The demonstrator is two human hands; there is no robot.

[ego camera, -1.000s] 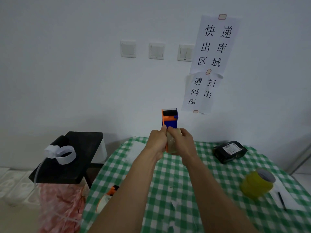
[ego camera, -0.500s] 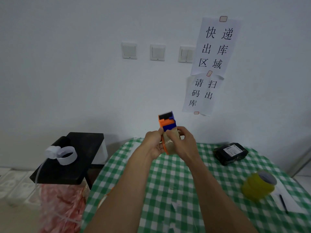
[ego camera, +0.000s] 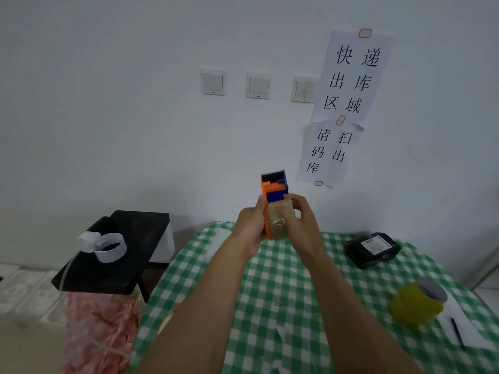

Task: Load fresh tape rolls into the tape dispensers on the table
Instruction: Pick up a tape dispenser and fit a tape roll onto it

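An orange and blue tape dispenser point(ego camera: 274, 186) is held up above the green checked table point(ego camera: 283, 279), its head pointing up. A clear brownish tape roll point(ego camera: 276, 225) sits in its lower part. My left hand point(ego camera: 249, 229) grips the dispenser from the left side. My right hand point(ego camera: 298, 218) holds the roll from the right, its thumb lying across the roll's face. A stack of yellow tape rolls point(ego camera: 415, 303) lies on the table at the right. A second dispenser is only a sliver of orange point(ego camera: 166, 321) behind my left forearm.
A black parcel with a label point(ego camera: 374, 248) lies at the table's back right. A sheet of paper with a pen point(ego camera: 459, 333) is at the right edge. Left of the table stands a black stool point(ego camera: 135, 255) with an empty white tape core point(ego camera: 110, 247) on it.
Both hands have lifted the dispenser a little higher and tilted its head slightly. My right thumb has slid up over the roll's face.
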